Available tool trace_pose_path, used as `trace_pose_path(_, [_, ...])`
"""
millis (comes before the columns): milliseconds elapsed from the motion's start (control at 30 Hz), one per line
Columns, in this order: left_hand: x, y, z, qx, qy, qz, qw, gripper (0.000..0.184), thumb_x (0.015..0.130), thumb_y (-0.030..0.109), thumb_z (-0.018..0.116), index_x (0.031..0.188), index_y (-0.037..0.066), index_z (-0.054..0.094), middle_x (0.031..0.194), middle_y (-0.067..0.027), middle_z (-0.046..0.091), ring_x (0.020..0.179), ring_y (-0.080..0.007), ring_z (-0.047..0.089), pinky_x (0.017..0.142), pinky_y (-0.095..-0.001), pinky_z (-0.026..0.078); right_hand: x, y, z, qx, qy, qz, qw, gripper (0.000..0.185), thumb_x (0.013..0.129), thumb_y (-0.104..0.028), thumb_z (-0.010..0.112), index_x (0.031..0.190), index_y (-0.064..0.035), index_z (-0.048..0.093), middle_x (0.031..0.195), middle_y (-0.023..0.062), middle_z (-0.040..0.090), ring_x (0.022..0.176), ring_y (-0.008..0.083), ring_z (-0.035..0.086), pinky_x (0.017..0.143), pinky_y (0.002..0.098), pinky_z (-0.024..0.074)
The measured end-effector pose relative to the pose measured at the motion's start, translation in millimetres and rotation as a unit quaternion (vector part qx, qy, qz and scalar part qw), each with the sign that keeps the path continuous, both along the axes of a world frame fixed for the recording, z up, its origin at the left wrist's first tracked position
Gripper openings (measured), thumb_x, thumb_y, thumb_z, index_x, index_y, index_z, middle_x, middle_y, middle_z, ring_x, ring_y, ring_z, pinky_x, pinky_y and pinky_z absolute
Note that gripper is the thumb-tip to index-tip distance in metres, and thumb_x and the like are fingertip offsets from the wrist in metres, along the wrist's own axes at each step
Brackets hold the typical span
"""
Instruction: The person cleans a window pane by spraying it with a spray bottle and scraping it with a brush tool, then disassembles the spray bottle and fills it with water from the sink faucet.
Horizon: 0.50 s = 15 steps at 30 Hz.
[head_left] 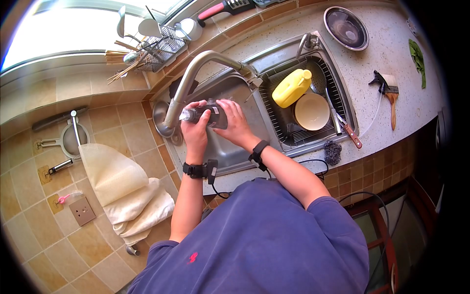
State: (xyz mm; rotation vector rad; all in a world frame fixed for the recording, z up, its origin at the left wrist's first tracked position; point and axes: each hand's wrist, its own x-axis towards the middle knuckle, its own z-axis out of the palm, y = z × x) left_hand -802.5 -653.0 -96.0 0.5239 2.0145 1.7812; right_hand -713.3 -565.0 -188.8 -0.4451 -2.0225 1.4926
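Note:
Over the left sink basin (245, 105), I hold a dark, see-through plastic bottle (219, 115) tilted on its side. My left hand (197, 128) wraps around its clear end, close to the mouth of the tap (188, 78). At the darker end, my right hand (236, 121) grips with its fingers over the top. The tap arches past the bottle; whether water runs from it I cannot tell. Part of the bottle is hidden behind my fingers.
The right basin's black rack (274, 115) holds a yellow jug (292, 88), a bowl (312, 112) and a skimmer (319, 81). A spray trigger (379, 81), a brush (391, 100) and a metal basin (346, 28) lie on the counter. Cloths (132, 196) hang left.

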Motion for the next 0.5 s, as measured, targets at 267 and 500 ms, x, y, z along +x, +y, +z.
trace_pose_path(267, [-8,-7,0,-0.007,-0.001,-0.045,0.999,0.052,0.088,-0.003,0.071,0.135,0.001,0.05,0.124,-0.009,0.063,0.115,-0.0177,0.06,0.102,-0.0326,0.048,-1,-3,-3,-0.009,0.001,-0.002,1.0,0.085,0.062,-0.017,0.087,0.138,-0.01,0.047,0.135,0.0139,0.05,0.128,0.0372,0.045,0.111,0.0482,0.0379])
trace_pose_path(500, [-4,-28,-24,-0.036,-0.09,-0.079,0.992,0.081,0.082,0.0,0.079,0.15,0.005,0.035,0.137,-0.009,0.053,0.124,-0.0202,0.055,0.105,-0.0353,0.047,-4,-2,2,-0.007,0.009,0.004,1.0,0.081,0.066,-0.019,0.084,0.138,-0.0104,0.048,0.135,0.014,0.049,0.129,0.0371,0.044,0.11,0.0481,0.0379])
